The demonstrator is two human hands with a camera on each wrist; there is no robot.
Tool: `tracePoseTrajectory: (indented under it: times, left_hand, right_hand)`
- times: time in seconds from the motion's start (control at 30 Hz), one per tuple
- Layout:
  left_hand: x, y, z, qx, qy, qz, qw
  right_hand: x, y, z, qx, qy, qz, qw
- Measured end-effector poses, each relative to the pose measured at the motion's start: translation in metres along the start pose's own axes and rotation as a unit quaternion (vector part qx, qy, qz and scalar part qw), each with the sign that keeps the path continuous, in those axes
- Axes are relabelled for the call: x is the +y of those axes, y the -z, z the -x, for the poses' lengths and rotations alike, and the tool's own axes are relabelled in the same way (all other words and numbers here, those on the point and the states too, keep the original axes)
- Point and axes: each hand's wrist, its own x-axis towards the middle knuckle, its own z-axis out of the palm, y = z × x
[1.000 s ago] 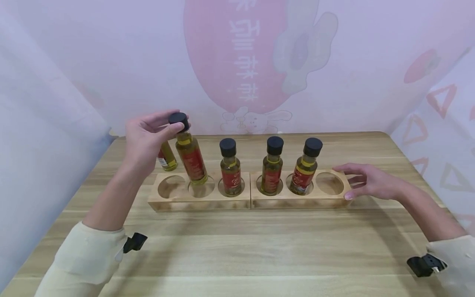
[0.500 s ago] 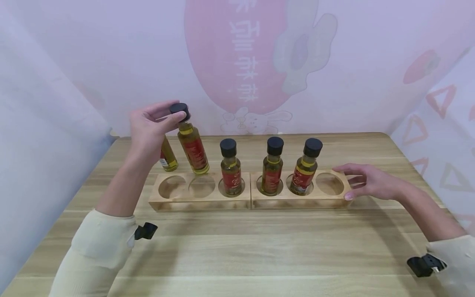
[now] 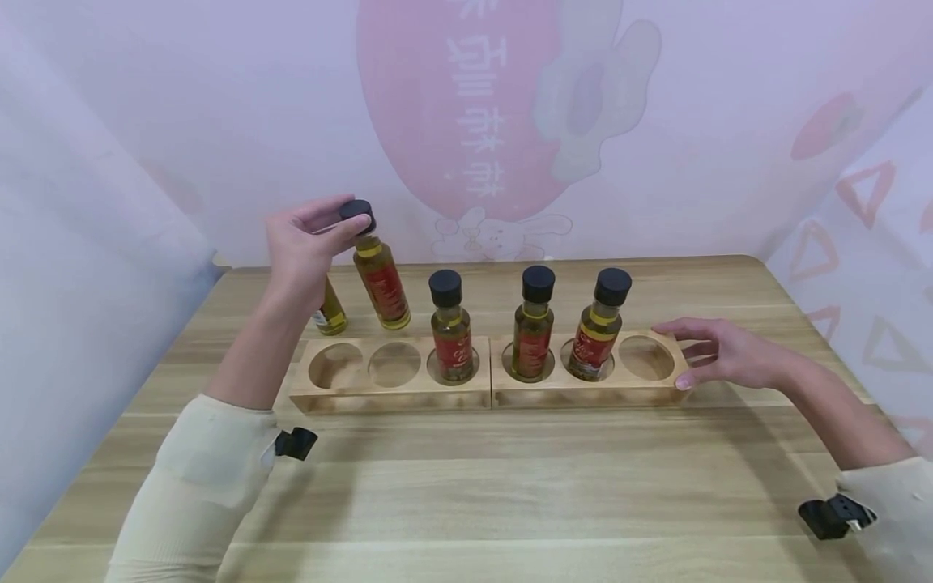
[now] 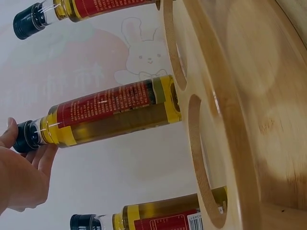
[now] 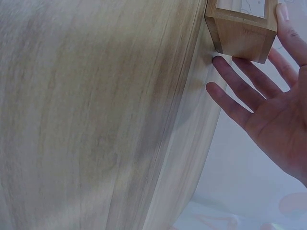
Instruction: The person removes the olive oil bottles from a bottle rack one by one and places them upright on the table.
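In the head view my left hand (image 3: 302, 251) pinches the black cap of an olive oil bottle (image 3: 385, 283) with a red label. The bottle leans slightly, its base just behind the left wooden rack (image 3: 357, 401). Two bare round holes show in that rack; its third holds a bottle (image 3: 452, 344). The right wooden rack (image 3: 583, 398) holds a bottle (image 3: 534, 344) and another bottle (image 3: 594, 344), beside a bare hole at its right end. There my right hand (image 3: 736, 355) grips the rack's end, thumb on the front corner, index finger at the back. Its other fingers (image 5: 235, 81) extend beside it.
Another oil bottle (image 3: 331, 312) stands behind the left rack, partly hidden by my left hand. The racks sit end to end on a wood-grain table (image 3: 474, 494). A printed pale curtain (image 3: 277, 105) hangs behind the table.
My left hand has lifted the bottle out of the left rack's middle hole and moved it back and slightly right, behind the rack. My right hand stays put.
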Motion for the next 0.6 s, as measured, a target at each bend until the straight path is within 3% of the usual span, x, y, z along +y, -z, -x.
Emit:
tracePoseTrajectory:
  times: [0.6]
  left_hand:
    - [-0.019, -0.002, -0.007, 0.012, 0.028, 0.010, 0.9995]
  right_hand:
    - [-0.001, 0.000, 0.002, -0.005, -0.009, -0.005, 1.000]
